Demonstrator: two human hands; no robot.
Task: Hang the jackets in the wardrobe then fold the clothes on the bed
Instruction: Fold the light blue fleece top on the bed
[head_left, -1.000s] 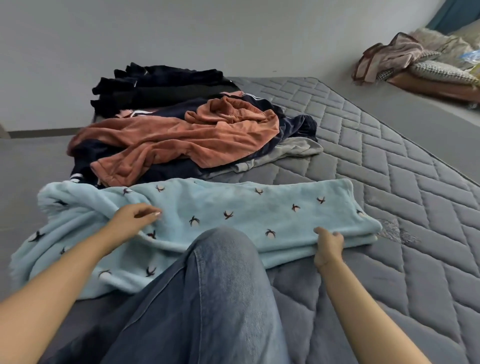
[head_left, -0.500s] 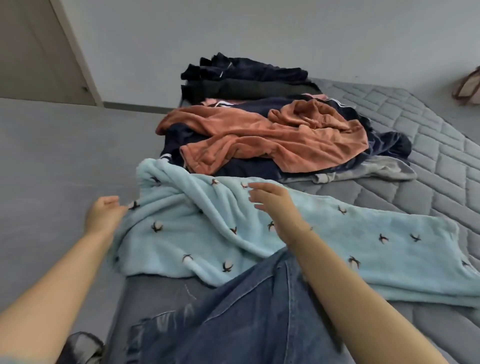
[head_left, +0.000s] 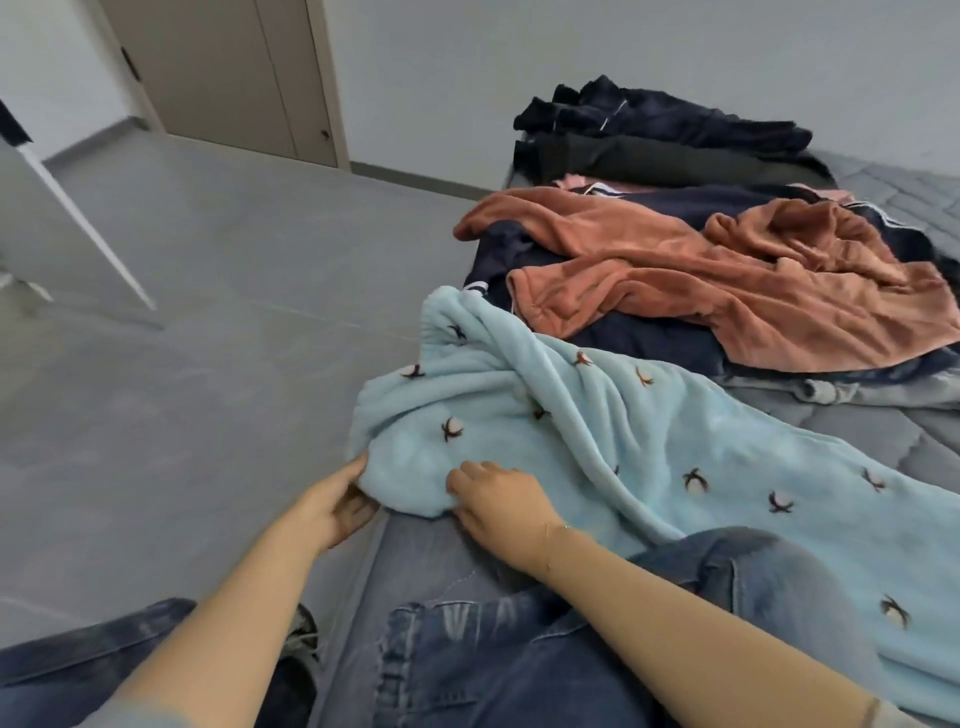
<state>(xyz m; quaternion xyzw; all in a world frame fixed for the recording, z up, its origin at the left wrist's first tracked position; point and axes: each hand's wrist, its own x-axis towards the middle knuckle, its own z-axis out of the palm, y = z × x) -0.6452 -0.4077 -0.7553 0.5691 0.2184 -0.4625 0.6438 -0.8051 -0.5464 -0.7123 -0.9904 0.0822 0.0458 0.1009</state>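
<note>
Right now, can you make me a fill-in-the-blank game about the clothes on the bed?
1. Both hands, left hand and right hand, are at the ____ fleece garment.
2. The rust-orange garment lies on ____ blue clothes.
3. The person's knee wears blue ____.
4. Across the floor stands a closed ____.

Missing words: light blue; dark; jeans; door

We see grey floor (head_left: 208, 322) filling left half of view. Closed grey-brown double door (head_left: 234, 78) at far left, small dark handle on each leaf. Pale wall (head_left: 571, 47) behind, dark skirting along its foot. We note white slanted post (head_left: 78, 218) at left edge, its base on floor. Blue denim jeans (head_left: 467, 665) at bottom, one knee on mattress, other leg beside the mattress edge.
</note>
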